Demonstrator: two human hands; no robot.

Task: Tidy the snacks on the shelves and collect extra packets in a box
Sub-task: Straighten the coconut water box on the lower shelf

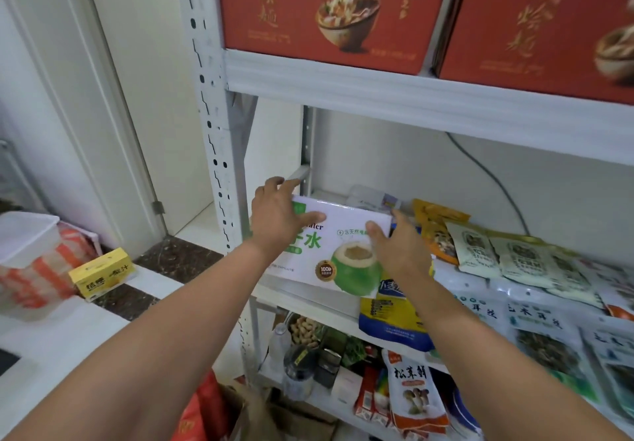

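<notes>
ops: While both hands are on it, where's the coconut-water box (346, 255)?

eng: Left end of mid shelf (308, 300), close to the upright post (209, 97). Tilted, near edge low at the shelf's front lip. Can't tell if it bears on the shelf or is carried.

ops: Hand state?

eng: Left hand (279, 219) grips the far-left corner: thumb flat across the top face, fingers wrapped over the back edge. Right hand (399, 248) grips the right side: thumb on top, fingers down the side wall, btwn box and the next packets. Both are holding the box.

ops: Neighbours?

eng: Blue/yellow packet (391, 317) just under the right wrist, hanging over the shelf front. Pale green packets (514, 255) overlap in a row further right on the same shelf.

ops: Above/below?

eng: Top shelf has two red noodle cartons (326, 11) side by side. Lower shelf has peanuts (303, 330), a clear bottle (279, 341) and a mushroom-print packet (415, 389) at the front. Black cable (487, 173) runs down the rear wall.

ops: Left of rack?

eng: Yellow carton (103, 274) on the bench (51, 348), w/ a clear lidded tub (27, 234) further left.
</notes>
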